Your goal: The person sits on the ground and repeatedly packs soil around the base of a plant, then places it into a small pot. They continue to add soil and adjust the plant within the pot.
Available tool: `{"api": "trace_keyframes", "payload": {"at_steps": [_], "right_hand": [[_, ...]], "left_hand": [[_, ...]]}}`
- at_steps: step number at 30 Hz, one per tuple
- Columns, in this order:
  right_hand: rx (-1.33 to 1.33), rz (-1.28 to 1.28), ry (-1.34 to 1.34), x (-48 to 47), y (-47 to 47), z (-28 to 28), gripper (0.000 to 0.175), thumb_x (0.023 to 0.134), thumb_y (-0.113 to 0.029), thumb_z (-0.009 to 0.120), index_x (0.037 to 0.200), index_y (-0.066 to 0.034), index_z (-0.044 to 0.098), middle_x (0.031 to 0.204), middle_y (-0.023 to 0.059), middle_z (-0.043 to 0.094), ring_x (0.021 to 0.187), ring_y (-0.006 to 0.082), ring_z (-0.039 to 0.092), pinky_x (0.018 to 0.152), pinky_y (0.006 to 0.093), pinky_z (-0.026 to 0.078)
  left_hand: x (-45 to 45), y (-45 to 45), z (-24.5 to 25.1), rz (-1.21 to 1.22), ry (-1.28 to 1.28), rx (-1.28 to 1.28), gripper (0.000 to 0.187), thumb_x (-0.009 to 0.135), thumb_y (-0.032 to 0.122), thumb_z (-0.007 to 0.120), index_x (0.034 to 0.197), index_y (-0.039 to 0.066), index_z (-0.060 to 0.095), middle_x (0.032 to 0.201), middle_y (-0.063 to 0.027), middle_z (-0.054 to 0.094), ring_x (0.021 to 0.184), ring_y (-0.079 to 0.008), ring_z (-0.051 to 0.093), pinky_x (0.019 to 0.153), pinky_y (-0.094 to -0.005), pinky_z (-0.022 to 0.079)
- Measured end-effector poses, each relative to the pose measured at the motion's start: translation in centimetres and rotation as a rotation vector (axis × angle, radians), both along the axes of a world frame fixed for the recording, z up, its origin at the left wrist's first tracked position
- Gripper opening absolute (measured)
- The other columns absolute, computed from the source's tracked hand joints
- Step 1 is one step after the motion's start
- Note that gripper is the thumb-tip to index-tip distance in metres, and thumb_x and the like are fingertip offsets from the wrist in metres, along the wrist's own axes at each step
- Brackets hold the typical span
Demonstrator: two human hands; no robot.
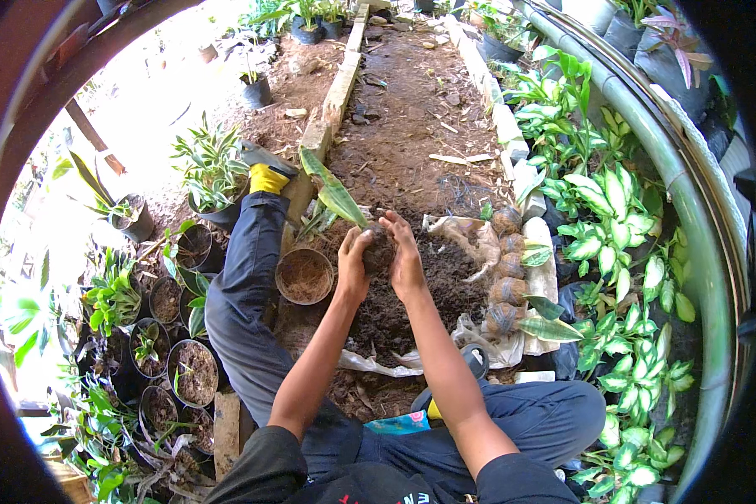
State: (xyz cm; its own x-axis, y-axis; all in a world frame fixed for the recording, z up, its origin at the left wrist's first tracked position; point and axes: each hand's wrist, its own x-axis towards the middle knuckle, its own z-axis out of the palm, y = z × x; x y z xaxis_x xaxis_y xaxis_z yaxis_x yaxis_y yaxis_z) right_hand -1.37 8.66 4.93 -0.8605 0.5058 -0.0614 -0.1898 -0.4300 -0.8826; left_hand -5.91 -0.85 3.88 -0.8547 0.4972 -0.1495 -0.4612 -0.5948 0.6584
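A ball of dark soil (378, 250) is cupped between my two hands, with a long variegated leaf (334, 191) rising from it to the upper left. My left hand (355, 261) closes around its left side, thumb near the top. Against or close beside its right side is my right hand (406, 258), fingers apart; whether the palm touches is hard to tell. Below lies loose dark soil (441, 283) on a pale plastic sheet (479, 242). A round pot of brown fibre (304, 276) stands left of my hands. Several fibre-wrapped root balls (508, 291), some with leaves, line the right side.
Potted plants (192, 372) crowd the left, beside my bent leg. Concrete blocks (542, 277) edge the right of the dirt path (416, 120), with leafy variegated plants (611, 208) and a curved green pole (693, 220) beyond. A blue patterned cloth (398, 424) lies by my legs.
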Motion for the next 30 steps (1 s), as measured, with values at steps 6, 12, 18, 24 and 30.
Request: {"api": "trace_keyframes", "payload": {"at_steps": [6, 12, 18, 24, 30], "right_hand": [[-0.188, -0.147, -0.207, 0.2, -0.9, 0.1, 0.041, 0.094, -0.046, 0.062, 0.113, -0.0103, 0.065, 0.105, 0.0026, 0.062, 0.094, 0.0148, 0.061, 0.084, 0.0314, 0.049], [-0.385, -0.125, -0.129, 0.7, -0.2, 0.2, 0.026, 0.093, -0.032, 0.062, 0.105, -0.0091, 0.065, 0.09, 0.0014, 0.063, 0.084, 0.0128, 0.061, 0.075, 0.0289, 0.051], [-0.482, -0.148, -0.168, 0.6, 0.5, 0.0, 0.025, 0.095, -0.033, 0.056, 0.098, -0.0091, 0.063, 0.082, 0.0002, 0.061, 0.071, 0.0132, 0.06, 0.066, 0.0324, 0.051], [-0.411, -0.142, -0.156, 1.0, 1.1, -0.6, 0.025, 0.094, -0.03, 0.057, 0.101, -0.0073, 0.066, 0.089, 0.0002, 0.062, 0.079, 0.013, 0.06, 0.073, 0.0305, 0.05], [-0.261, -0.195, -0.092, 0.9, 1.5, -1.7, 0.028, 0.092, -0.025, 0.059, 0.104, -0.0035, 0.072, 0.097, 0.0027, 0.067, 0.083, 0.0138, 0.062, 0.075, 0.0278, 0.05]], "left_hand": [[2.4, 0.5, 0.1, 0.131, 0.368, -0.32, 0.048, 0.084, 0.022, 0.074, 0.123, -0.002, 0.057, 0.108, -0.011, 0.066, 0.1, -0.0184, 0.063, 0.09, -0.0332, 0.049], [2.3, 0.7, 0.2, 0.296, 0.876, -0.731, 0.057, 0.081, 0.036, 0.077, 0.123, 0.0, 0.061, 0.124, -0.019, 0.062, 0.119, -0.0329, 0.057, 0.103, -0.0419, 0.044], [3.3, 1.4, 2.2, 0.186, 0.715, -0.698, 0.055, 0.084, 0.034, 0.075, 0.123, -0.002, 0.06, 0.124, -0.0197, 0.061, 0.118, -0.0306, 0.059, 0.101, -0.0402, 0.045], [4.1, 2.9, 2.4, 0.342, 0.687, -0.725, 0.044, 0.084, 0.024, 0.073, 0.117, -0.003, 0.062, 0.114, -0.0169, 0.066, 0.107, -0.0278, 0.065, 0.095, -0.0376, 0.049], [4.2, 3.6, 1.0, 0.369, 0.729, -0.656, 0.035, 0.085, 0.02, 0.069, 0.112, -0.002, 0.065, 0.112, -0.0168, 0.065, 0.104, -0.03, 0.065, 0.092, -0.0393, 0.049]]}}
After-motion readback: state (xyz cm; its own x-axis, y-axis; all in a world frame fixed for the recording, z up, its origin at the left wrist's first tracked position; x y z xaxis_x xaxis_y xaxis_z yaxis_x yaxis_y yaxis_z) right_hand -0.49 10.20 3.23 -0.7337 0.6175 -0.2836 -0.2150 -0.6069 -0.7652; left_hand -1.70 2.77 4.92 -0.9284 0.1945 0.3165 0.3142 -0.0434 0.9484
